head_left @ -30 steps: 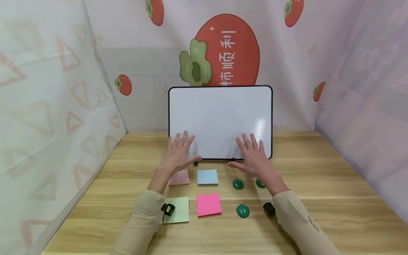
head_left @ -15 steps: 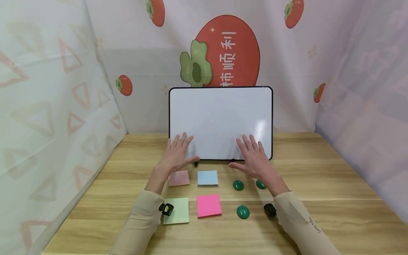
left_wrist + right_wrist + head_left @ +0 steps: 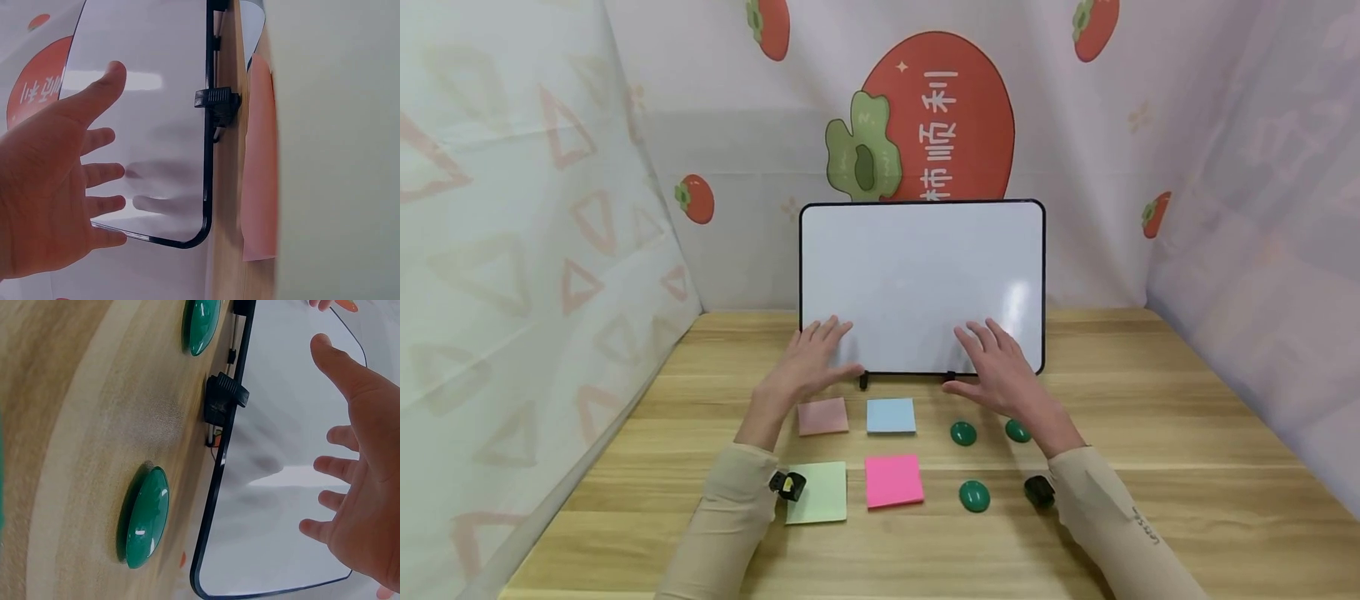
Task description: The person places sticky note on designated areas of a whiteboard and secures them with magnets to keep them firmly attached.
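A whiteboard (image 3: 917, 275) with a thin black frame stands upright at the back of the table, on small black feet (image 3: 219, 103). My left hand (image 3: 801, 367) hovers before its lower left part, fingers spread and holding nothing. Before the lower right part hangs my right hand (image 3: 1003, 375), also with spread fingers and nothing in it. Both wrist views show a gap between fingertips and board. Pink-beige sticky notes (image 3: 823, 417) and a light blue pad (image 3: 891, 416) lie in front of the board. Green oval magnets (image 3: 963, 433) lie below my right hand.
Nearer on the wooden table (image 3: 647, 500) lie a pale green sticky pad (image 3: 823, 493) and a bright pink one (image 3: 893, 481). Another green oval (image 3: 975, 497) lies to their right. A patterned cloth (image 3: 745, 267) hangs behind the board and along both sides.
My left hand has drawn slightly back and down from the board, its fingers a little more bent. The right hand's fingers have also bent slightly. The board and table things stay put.
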Tool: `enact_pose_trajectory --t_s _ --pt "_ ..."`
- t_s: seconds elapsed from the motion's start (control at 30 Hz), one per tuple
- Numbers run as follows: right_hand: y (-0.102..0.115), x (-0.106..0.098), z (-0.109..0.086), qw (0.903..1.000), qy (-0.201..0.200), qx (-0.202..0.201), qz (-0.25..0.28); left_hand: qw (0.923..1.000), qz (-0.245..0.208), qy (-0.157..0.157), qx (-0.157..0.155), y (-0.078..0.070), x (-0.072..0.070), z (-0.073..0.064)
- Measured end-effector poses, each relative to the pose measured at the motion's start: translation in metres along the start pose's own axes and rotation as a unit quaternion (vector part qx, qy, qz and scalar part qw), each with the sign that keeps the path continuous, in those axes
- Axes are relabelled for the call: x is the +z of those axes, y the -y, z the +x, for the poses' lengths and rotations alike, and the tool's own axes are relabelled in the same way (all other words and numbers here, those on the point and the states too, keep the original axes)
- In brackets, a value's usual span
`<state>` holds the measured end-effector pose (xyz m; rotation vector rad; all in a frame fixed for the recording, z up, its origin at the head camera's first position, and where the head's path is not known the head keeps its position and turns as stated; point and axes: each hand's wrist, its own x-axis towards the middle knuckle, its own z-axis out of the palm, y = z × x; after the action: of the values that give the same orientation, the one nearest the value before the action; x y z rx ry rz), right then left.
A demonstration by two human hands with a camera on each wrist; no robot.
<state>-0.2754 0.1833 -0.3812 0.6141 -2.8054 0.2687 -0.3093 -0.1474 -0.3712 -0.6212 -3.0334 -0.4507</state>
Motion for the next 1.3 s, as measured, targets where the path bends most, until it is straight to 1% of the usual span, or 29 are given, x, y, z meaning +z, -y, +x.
enact_pose_trajectory --t_s 0.13,0.27,0.4,0.5,0.63,0.73,0.87,1.0,1.3 --pt "0.000 0.000 0.000 0.9999 -0.002 -0.004 0.015 1.0000 0.002 -0.004 0.006 0.002 -0.004 -0.001" --pt "0.000 -0.003 0.001 0.9997 0.004 -0.003 0.022 0.9999 -0.004 -0.008 0.009 0.003 -0.010 -0.003" --pt "0.000 -0.005 0.001 0.9997 0.014 -0.005 0.021 0.9999 -0.014 -0.008 0.003 0.006 -0.015 -0.003" --pt "0.000 -0.006 0.001 0.9994 0.027 -0.009 0.017 0.9996 -0.026 -0.001 -0.002 0.009 -0.017 -0.005" --pt "-0.001 -0.005 0.000 0.9990 0.040 -0.017 0.015 0.9974 -0.062 0.028 -0.020 0.017 -0.018 -0.008" --pt "-0.001 -0.005 -0.001 0.9986 0.046 -0.019 0.019 0.9951 -0.076 0.054 -0.033 0.023 -0.021 -0.011" --pt "0.000 -0.007 -0.001 0.9979 0.057 -0.025 0.021 0.9933 -0.073 0.079 -0.043 0.028 -0.025 -0.015" --pt "0.000 -0.009 -0.002 0.9967 0.068 -0.034 0.028 0.9900 -0.083 0.102 -0.050 0.033 -0.026 -0.016" --pt "-0.003 -0.005 -0.002 0.9926 0.107 -0.034 0.046 0.9814 -0.108 0.147 -0.060 0.045 -0.024 -0.018"
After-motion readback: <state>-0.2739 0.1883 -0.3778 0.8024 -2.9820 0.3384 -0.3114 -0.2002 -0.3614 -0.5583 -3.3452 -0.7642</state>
